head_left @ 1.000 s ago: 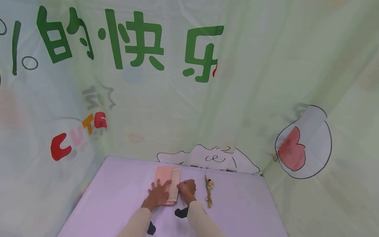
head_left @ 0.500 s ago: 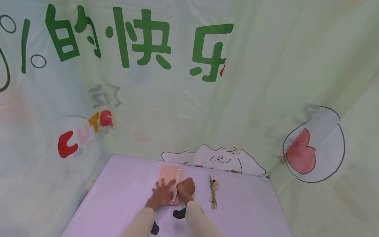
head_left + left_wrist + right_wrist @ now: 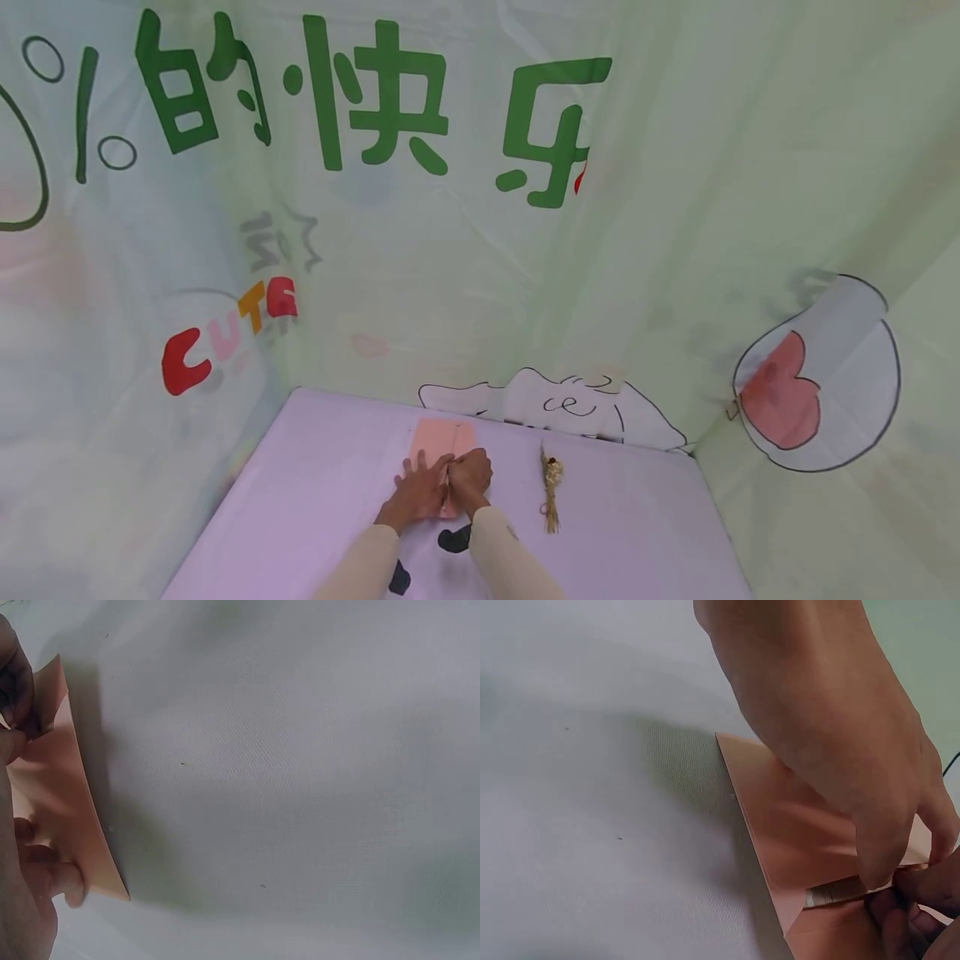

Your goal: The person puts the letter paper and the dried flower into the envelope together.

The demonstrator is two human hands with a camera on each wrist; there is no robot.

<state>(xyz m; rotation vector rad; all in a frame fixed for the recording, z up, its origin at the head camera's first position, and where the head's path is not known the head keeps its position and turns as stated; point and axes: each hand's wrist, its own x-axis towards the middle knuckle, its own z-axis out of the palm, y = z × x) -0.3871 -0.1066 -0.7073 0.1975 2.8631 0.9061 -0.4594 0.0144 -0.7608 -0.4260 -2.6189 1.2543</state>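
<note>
I see from far away that the pink paper (image 3: pixel 431 435) lies on the purple table (image 3: pixel 315 467), near the back wall (image 3: pixel 480 283), with a little bunch of dried flowers (image 3: pixel 552 475) to its right. The left hand (image 3: pixel 420 492) has its fingers spread out on the paper to hold it down. I can see the right hand (image 3: pixel 470 477) curled up beside the left thumb, pinching the paper's raised fold.
</note>
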